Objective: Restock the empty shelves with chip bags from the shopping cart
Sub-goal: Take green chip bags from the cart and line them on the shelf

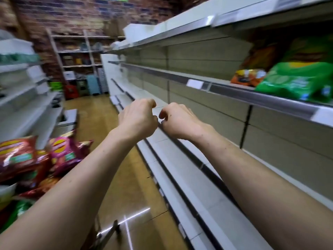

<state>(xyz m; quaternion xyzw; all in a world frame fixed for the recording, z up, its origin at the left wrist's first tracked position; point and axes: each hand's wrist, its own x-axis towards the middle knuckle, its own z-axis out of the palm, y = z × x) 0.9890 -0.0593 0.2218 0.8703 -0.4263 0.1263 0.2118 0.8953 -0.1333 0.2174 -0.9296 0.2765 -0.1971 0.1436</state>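
My left hand (137,117) and my right hand (177,119) hang side by side in front of me over the low white shelves (182,170), both with fingers curled and nothing in them. Several red and pink chip bags (63,152) lie heaped in the shopping cart at the lower left, with a green bag (18,212) beneath them. On the upper right shelf (234,88) sit a green chip bag (295,80) and an orange bag (247,77). The rest of that shelf run is bare.
A second white shelf unit (27,105) lines the left side of the aisle. Brown floor (100,134) runs between the units toward a brick wall (75,15) and a wooden rack with stock (79,58). A metal cart part (108,233) shows at the bottom.
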